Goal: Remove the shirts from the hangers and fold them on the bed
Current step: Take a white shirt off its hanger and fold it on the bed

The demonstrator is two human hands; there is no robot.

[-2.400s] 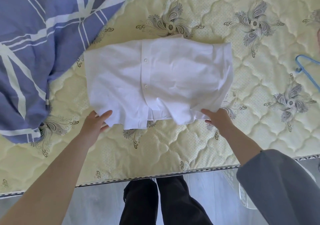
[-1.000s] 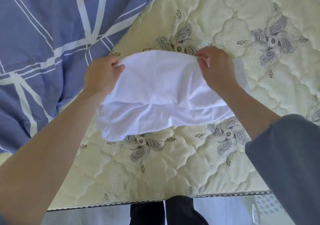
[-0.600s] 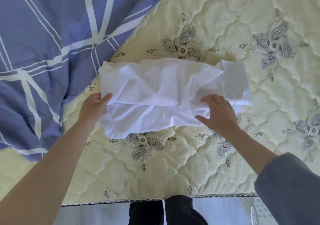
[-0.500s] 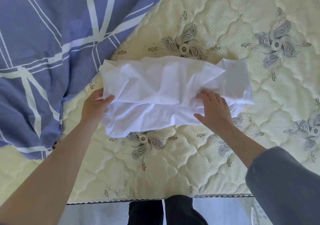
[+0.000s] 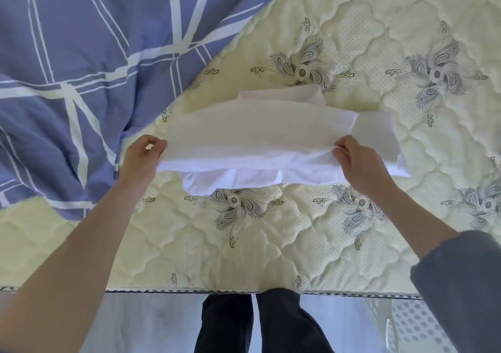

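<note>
- A white shirt (image 5: 271, 141), folded into a long band, is seen lying crosswise on the bed (image 5: 244, 252), near the middle of the quilted pale-yellow mattress with its grey flourishes
- The shirt's left end is pinched between the thumb and the curled fingers of the left hand (image 5: 141, 160), right at the edge of the cloth
- The upper layer near the right end is gripped by the right hand (image 5: 357, 162), whose fingers are curled into the fabric
- The near edge, held between the two hands, is raised a little off the mattress, and a shadow is cast beneath it
- A lower layer is seen sagging below the held edge, left of the middle, down to one of the grey flourishes
- On the far side a loose flap of the shirt is raised above the band; which part of the shirt it is cannot be told
- A short end of the shirt is left beyond the right hand, lying flat on the mattress
- A blue duvet (image 5: 81, 67) with white stripes is spread over the far left of the bed, its edge just beside the left hand and the shirt's left end
- A grey sleeve (image 5: 461, 285) is worn on the right arm above the bare forearm, while the left arm is seen bare
- Legs in dark trousers (image 5: 244, 325) are seen on a pale floor (image 5: 151, 323), close against the near edge of the bed
- A white perforated object (image 5: 414, 323) is partly seen at the lower right beside the bed; what it is cannot be told
</note>
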